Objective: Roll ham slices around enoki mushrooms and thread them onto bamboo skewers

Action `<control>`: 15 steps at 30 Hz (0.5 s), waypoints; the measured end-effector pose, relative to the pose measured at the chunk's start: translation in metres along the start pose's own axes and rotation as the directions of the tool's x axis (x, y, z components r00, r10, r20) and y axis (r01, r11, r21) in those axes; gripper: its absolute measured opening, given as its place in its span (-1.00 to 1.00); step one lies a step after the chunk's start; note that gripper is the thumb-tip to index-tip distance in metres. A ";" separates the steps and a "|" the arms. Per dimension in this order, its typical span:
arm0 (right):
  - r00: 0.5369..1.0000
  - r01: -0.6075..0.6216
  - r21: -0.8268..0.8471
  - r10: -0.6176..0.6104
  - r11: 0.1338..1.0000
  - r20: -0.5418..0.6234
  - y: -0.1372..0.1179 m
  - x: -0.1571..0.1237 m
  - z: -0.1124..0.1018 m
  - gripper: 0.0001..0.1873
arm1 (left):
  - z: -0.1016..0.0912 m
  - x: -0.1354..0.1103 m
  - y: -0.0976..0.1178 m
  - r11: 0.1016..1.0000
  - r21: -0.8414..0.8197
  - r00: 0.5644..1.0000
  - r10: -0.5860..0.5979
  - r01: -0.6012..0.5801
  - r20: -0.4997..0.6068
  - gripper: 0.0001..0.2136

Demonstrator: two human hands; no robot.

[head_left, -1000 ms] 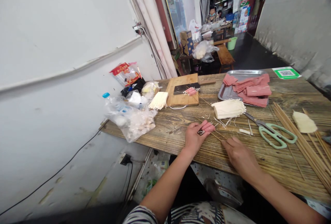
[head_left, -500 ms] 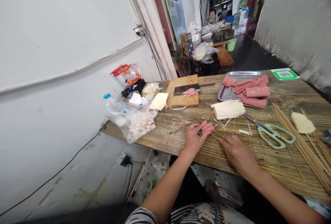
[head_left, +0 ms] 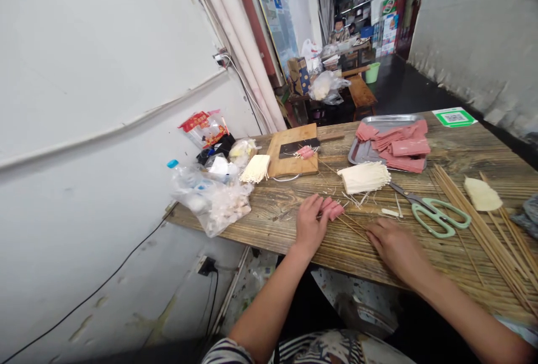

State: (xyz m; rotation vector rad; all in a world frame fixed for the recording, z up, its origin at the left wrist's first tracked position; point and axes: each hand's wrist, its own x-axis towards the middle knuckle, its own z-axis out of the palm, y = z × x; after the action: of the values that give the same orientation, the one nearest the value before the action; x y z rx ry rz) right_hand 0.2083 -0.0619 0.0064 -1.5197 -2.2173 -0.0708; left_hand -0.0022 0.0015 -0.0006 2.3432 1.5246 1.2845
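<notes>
Left hand [head_left: 310, 225] grips small pink rolls with white tips [head_left: 335, 210]; right hand [head_left: 394, 244], apart, pinches thin tan wooden skewers [head_left: 352, 224] running between. Likely mid-skewering; pushing calls for steady left hold.

Single view, worn on your head, facing forward and down. Fairly near your left hand [head_left: 311, 225] and right hand [head_left: 394, 245], below and right of centre; your shirt [head_left: 290, 348] edges the bottom. Table [head_left: 269, 221] mid-frame, wall [head_left: 105, 50] left, floor [head_left: 393, 81] receding upper right.
</notes>
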 end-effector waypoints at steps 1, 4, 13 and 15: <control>1.000 -0.011 -0.003 0.011 1.000 0.009 -0.001 0.000 0.001 -0.71 | 0.002 0.001 0.002 0.999 0.004 0.996 0.048 -0.049 0.078 -0.72; 0.998 -0.043 -0.026 0.044 0.999 0.051 -0.001 -0.002 0.003 -0.72 | 0.007 0.002 0.012 0.987 0.066 0.946 0.118 -0.144 0.302 -0.63; 0.996 -0.030 0.014 0.029 0.999 0.090 0.002 -0.005 0.005 -0.73 | 0.003 -0.005 0.030 0.953 0.220 0.880 0.085 -0.209 0.468 -0.48; 0.996 -0.015 0.031 0.012 0.999 0.083 0.003 -0.006 0.006 -0.74 | 0.003 -0.008 0.032 0.947 0.241 0.886 0.082 -0.213 0.457 -0.47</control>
State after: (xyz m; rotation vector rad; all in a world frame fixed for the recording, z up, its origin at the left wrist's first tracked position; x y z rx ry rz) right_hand 0.2103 -0.0643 -0.0022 -1.5466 -2.2607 0.0318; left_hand 0.0215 -0.0202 0.0077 2.7245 1.4739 0.5004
